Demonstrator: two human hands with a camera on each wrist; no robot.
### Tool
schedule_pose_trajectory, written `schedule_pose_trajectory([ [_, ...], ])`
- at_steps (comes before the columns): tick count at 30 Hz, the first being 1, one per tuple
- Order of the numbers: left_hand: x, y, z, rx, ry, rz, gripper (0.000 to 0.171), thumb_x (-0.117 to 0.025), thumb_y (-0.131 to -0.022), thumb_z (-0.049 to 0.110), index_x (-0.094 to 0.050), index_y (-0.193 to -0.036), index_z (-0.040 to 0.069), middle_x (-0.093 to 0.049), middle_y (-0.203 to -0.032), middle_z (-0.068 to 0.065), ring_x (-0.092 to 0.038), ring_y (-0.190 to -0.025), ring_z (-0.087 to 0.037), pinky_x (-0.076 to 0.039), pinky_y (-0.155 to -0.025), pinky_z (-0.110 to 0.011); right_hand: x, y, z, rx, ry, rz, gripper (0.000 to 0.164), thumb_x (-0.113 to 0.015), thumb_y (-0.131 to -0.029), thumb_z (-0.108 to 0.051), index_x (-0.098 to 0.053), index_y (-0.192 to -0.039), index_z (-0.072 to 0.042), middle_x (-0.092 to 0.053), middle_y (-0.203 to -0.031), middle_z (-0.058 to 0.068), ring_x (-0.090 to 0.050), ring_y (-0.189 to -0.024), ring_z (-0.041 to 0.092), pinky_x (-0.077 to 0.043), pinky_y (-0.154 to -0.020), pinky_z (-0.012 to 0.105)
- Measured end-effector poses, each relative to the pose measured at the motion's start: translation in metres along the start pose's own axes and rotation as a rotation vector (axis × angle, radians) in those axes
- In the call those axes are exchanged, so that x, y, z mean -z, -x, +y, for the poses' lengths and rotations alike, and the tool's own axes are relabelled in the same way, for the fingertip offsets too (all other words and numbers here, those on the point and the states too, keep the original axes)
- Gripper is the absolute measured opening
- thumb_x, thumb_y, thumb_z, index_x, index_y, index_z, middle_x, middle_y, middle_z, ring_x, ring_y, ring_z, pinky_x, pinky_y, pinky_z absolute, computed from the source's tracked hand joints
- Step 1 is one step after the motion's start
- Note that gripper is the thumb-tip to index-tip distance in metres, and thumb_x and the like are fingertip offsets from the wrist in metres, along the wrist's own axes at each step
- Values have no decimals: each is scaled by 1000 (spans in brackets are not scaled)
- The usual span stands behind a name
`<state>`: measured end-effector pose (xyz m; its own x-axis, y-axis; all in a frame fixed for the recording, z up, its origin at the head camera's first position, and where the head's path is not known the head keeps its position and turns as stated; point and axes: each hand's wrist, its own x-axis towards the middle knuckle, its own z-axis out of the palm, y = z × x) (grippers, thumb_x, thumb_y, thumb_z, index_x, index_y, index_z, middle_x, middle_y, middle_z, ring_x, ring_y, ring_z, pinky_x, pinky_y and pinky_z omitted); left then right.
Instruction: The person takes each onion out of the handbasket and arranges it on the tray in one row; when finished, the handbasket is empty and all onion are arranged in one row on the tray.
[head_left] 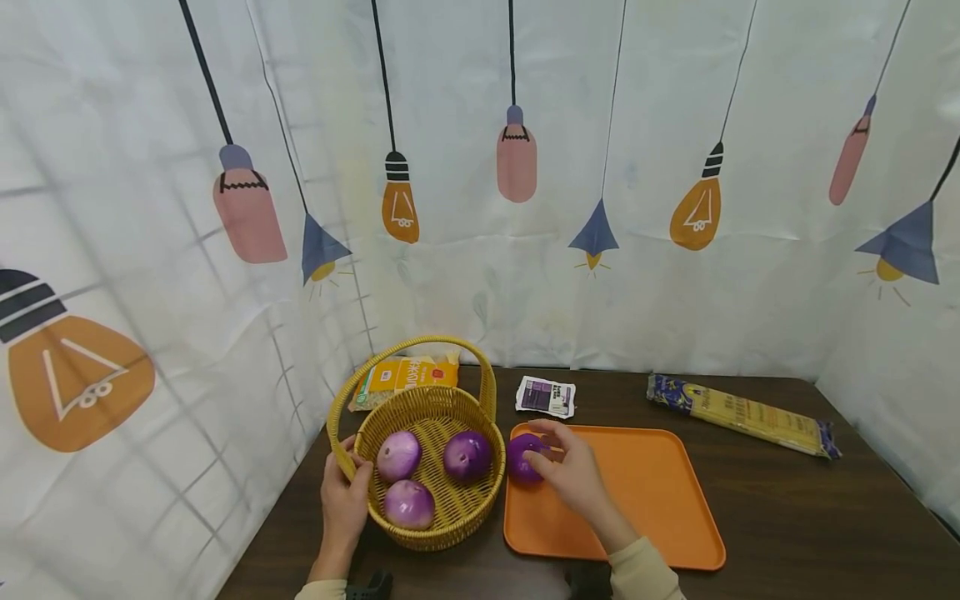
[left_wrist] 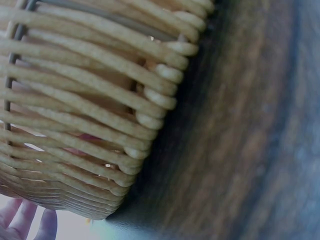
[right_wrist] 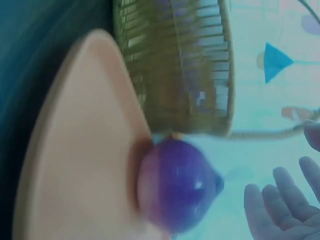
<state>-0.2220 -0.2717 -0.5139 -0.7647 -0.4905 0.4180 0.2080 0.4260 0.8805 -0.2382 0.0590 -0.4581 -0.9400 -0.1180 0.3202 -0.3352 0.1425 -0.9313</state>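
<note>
Apparently steadying it, the left hand (head_left: 342, 500) grips the basket (head_left: 450, 533) rim, while the right hand (head_left: 572, 477) touches 1 purple onion (head_left: 522, 457) on the tray (head_left: 645, 500), fingers seemingly loosened.

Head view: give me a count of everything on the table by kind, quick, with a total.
Purple onions: 4, three in the basket, one on the tray
Wicker basket: 1
Orange tray: 1
Food packets: 3
Total: 9
</note>
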Motion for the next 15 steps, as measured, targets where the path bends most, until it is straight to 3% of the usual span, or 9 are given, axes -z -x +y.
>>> schedule_pose_trajectory([
  [4,0,-1,1,-1,10,-8,22,-61,-89,0,-56,-111,-4,-55,-124,-13,-50,-99,-17,-37,-78,-10,-12,5,-9,38,-73,-72,37,-74,-83,-1,-64,-118,-4,-66,-110,20,-62,-103,40,-54,-84,33],
  [11,1,1,3,-17,6,-2,30,-62,-90,1,-56,-119,-3,-56,-112,-15,-49,-90,-12,-38,-75,-10,-39,13,-12,29,-128,-189,40,-74,-85,-9,-61,-122,0,-60,-117,24,-61,-103,40,-54,-81,26],
  [15,5,5,24,-20,10,-3,32,-62,-89,-2,-55,-120,-8,-57,-112,-20,-50,-90,-12,-37,-75,-9,-57,12,-10,46,-160,-261,43,-74,-85,-9,-59,-124,4,-59,-121,25,-56,-111,43,-53,-87,30],
])
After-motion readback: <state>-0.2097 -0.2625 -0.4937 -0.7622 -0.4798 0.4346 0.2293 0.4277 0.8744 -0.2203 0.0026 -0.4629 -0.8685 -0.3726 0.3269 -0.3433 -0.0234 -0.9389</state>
